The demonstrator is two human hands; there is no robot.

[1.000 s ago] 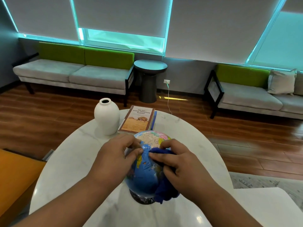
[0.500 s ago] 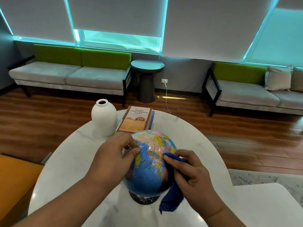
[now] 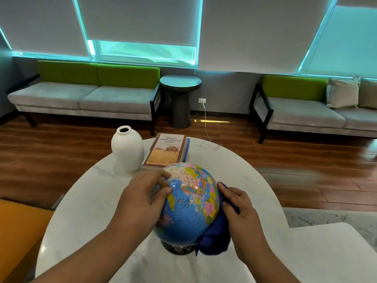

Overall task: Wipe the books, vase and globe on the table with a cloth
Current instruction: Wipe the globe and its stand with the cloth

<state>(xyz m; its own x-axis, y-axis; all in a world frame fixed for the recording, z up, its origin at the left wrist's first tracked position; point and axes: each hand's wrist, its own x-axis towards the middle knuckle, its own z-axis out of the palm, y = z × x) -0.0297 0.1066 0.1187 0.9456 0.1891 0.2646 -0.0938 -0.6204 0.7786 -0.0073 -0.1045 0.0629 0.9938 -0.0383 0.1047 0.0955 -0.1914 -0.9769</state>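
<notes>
Globe (image 3: pixel 189 203) stands on a dark base (image 3: pixel 177 249) near mid table (image 3: pixel 81 211), sphere tilted, set between both hands. Left hand (image 3: pixel 142 199) grasps the upper left flank, fingers curled onto the sphere, steadying it. Right hand (image 3: pixel 242 217) clutches a blue cloth (image 3: pixel 214 240) and presses it to the right flank; the cloth's tail drops to the tabletop beside the base. Key relation: the sphere lies straight left of the right hand, touching through the cloth, so the next wipe probably runs up over the top or round the near face, both uncovered. Far side is hidden. Vase (image 3: pixel 127 152) stands behind-left and books (image 3: pixel 167 150) directly behind, long axis running away from the person. Gap from books to globe cannot be told. Room looks freest on the right and near sides; a backward sweep risks nudging the books.
</notes>
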